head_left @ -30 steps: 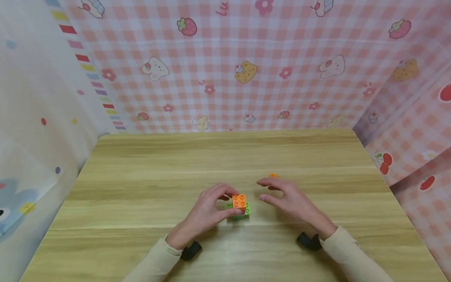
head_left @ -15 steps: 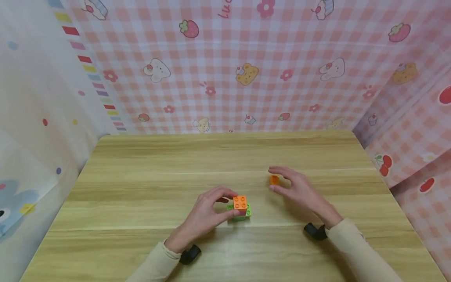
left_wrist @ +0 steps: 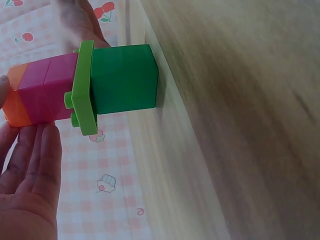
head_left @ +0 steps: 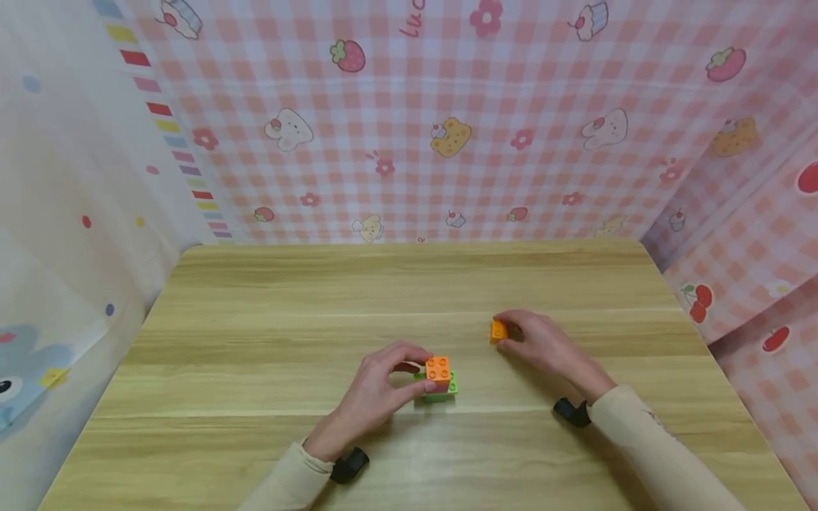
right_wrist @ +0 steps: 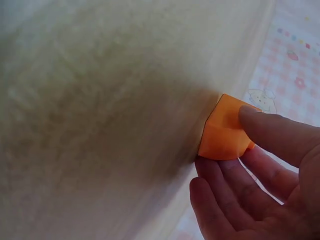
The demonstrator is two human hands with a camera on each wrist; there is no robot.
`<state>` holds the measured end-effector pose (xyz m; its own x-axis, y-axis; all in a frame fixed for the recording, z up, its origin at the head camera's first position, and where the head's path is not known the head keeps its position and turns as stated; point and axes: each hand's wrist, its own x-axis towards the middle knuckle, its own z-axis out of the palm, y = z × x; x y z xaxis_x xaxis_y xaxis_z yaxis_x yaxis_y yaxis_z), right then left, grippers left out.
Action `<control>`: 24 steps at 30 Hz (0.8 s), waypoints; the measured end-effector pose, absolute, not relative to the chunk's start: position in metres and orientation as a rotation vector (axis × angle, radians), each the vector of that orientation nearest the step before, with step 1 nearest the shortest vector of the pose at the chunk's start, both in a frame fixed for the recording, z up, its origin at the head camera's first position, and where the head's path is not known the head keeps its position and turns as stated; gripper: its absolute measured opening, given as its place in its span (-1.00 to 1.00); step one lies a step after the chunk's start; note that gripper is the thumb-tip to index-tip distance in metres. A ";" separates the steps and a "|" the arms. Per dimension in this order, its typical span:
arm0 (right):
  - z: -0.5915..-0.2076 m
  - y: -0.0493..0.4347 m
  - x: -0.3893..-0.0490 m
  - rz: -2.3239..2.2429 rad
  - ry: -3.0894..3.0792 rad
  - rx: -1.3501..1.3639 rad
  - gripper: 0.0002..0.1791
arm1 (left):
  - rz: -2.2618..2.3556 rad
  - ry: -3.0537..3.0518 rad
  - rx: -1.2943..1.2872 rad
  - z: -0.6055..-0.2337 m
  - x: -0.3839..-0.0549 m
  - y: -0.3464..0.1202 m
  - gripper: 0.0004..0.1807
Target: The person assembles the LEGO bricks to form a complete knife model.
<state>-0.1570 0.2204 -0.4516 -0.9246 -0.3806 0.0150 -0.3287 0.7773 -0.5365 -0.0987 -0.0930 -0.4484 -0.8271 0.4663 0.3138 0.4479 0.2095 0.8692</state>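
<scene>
A stack of toy building bricks stands upright on the wooden table. In the left wrist view its dark green brick is at the bottom, below a light green plate, two magenta bricks and an orange top brick. My left hand pinches the top of the stack between thumb and fingers. Farther back and to the right, my right hand holds a loose orange brick by its sides, thumb on one face and fingers underneath in the right wrist view. That brick is right at the tabletop.
The wooden table reaches back to a pink checked cloth with cartoon prints. More cloth hangs at the left and right sides. Each wrist wears a black device.
My right hand moved right and back to the loose orange brick, then closed its thumb and fingers on it. The brick has turned slightly. My left hand stays at the stack.
</scene>
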 end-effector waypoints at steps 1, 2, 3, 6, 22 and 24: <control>-0.452 0.220 -0.157 -0.834 2.880 -0.576 -0.55 | 1.734 2.423 0.910 -0.448 -0.099 -0.093 -0.64; -0.453 0.220 -0.156 -0.836 2.885 -0.578 -0.56 | 1.730 2.418 0.902 -0.448 -0.098 -0.093 -0.65; -0.453 0.219 -0.155 -0.848 2.882 -0.573 -0.57 | 1.721 2.415 0.891 -0.448 -0.098 -0.093 -0.65; -0.451 0.218 -0.152 -0.905 2.880 -0.559 -0.58 | 1.697 2.422 0.872 -0.447 -0.097 -0.093 -0.64; -0.424 0.216 -0.128 -1.192 2.857 -0.573 -0.54 | 1.742 2.460 0.942 -0.449 -0.095 -0.092 -0.65; -0.421 0.214 -0.127 -1.212 2.851 -0.576 -0.53 | 1.745 2.468 0.934 -0.449 -0.095 -0.093 -0.64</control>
